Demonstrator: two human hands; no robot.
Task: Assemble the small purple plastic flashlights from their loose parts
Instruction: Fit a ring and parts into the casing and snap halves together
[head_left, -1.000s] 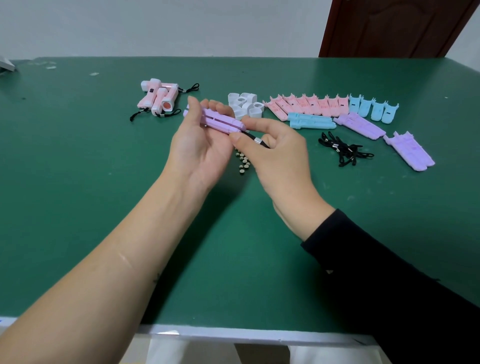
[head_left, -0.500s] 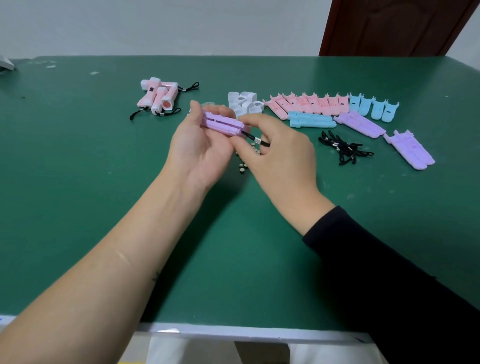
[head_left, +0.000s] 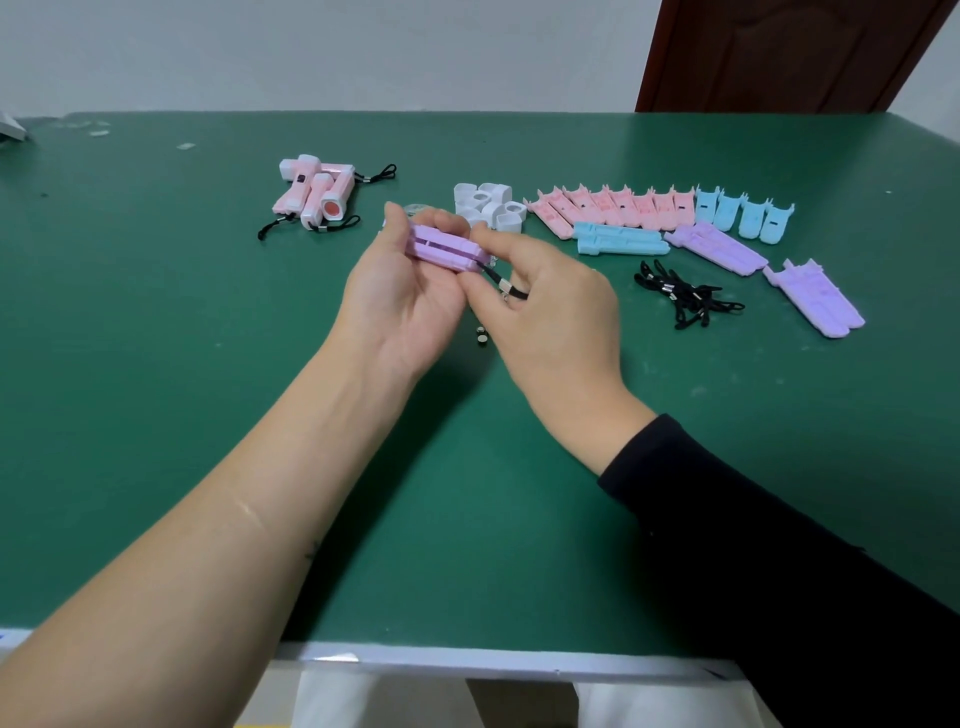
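Both hands drifted a bit lower since a second ago, left hand (head_left: 400, 301) cradling the purple flashlight body (head_left: 447, 250) above the worktop (head_left: 156, 364) to steady it while right hand (head_left: 556, 317) pinches the black strap (head_left: 506, 286), probably threading its end in.

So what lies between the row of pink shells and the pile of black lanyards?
Head view: light blue shells and purple shells, lying flat.
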